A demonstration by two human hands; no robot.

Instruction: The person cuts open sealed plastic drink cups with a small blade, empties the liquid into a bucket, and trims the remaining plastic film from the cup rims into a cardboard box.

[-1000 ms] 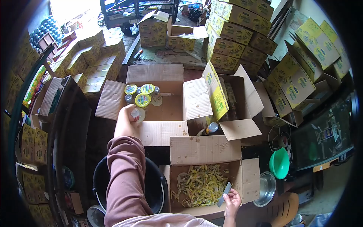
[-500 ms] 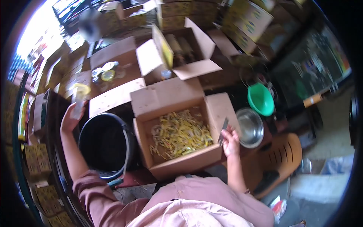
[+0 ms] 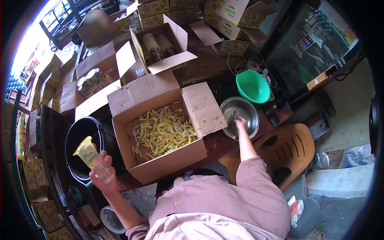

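In my left hand is a clear plastic cup with a yellow lid, tilted, beside the black bucket. My right hand reaches into the steel bowl, its fingers closed on a thin dark blade. Between my hands stands an open cardboard box holding a heap of yellow strips. Farther back on the left, an open box contains several cups.
A green bowl sits behind the steel bowl, near a white cable. Another open box holds stacked cups. An orange chair stands at the right, near a glass case. Stacked cartons line the back and left.
My left hand has lifted the cup out of the back left box and brought it close beside the bucket. My right hand has moved from the strip box into the steel bowl. The view has turned.
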